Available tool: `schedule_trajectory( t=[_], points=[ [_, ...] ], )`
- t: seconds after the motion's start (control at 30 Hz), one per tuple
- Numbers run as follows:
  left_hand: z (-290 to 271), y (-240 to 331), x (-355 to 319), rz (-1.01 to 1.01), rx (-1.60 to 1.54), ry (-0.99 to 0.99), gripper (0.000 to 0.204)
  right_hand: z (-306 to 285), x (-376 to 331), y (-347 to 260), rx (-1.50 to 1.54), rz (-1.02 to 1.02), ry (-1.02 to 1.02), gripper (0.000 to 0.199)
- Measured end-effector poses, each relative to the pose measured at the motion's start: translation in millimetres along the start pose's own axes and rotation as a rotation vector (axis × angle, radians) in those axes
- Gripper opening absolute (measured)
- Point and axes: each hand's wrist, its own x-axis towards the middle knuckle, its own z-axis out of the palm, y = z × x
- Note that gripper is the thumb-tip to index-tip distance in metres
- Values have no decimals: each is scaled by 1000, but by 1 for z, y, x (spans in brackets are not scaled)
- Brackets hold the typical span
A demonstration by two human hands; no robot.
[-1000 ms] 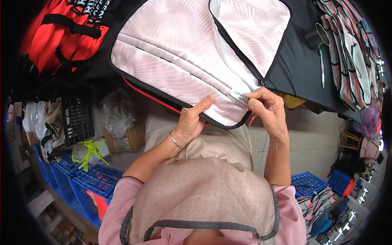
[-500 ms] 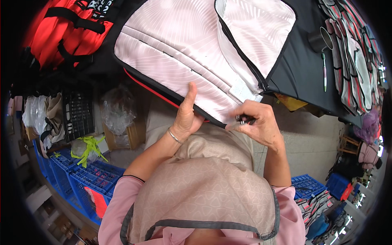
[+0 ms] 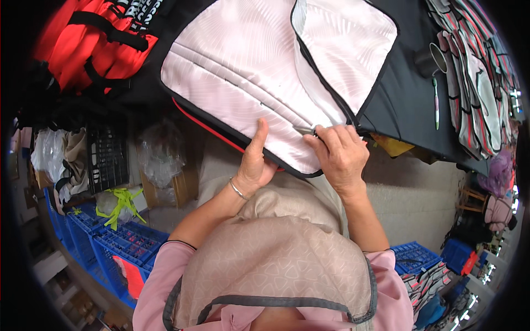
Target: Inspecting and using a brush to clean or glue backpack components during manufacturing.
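Observation:
Spread out before me lies an opened bag (image 3: 237, 44) with pale pink patterned lining, black edging and a slit seam across it. A lining flap with a black zip (image 3: 326, 80) folds over its right side. My left hand (image 3: 258, 160) grips the near edge, thumb on the lining and fingers hidden underneath. Closed over the lining near the zip's lower end, my right hand (image 3: 343, 157) holds a small metal-tipped tool (image 3: 305, 131). Most of that tool is hidden by the fingers, so its kind is unclear.
Red bags (image 3: 105, 44) with black straps are piled far left. On the black table (image 3: 400, 94) are a dark cup (image 3: 430, 59), a toothbrush (image 3: 435, 105) and stacked striped grey pieces (image 3: 469, 94). Blue crates (image 3: 130, 240) and a cardboard box (image 3: 171, 185) stand below left.
My right hand has moved away from the bag's near corner, up onto the lining by the zip end, now covering the white label there. The bag has shifted slightly; my left hand keeps its grip.

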Motion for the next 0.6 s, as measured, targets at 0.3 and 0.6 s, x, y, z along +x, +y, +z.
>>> schedule_trajectory(
  t=[0.3,0.6],
  points=[
    [-31,48,-42,50,81,188,60,-42,3,51,1304,727,200,31],
    [-50,60,-60,216,301,457,51,-10,14,158,726,860,334,39]
  ],
)
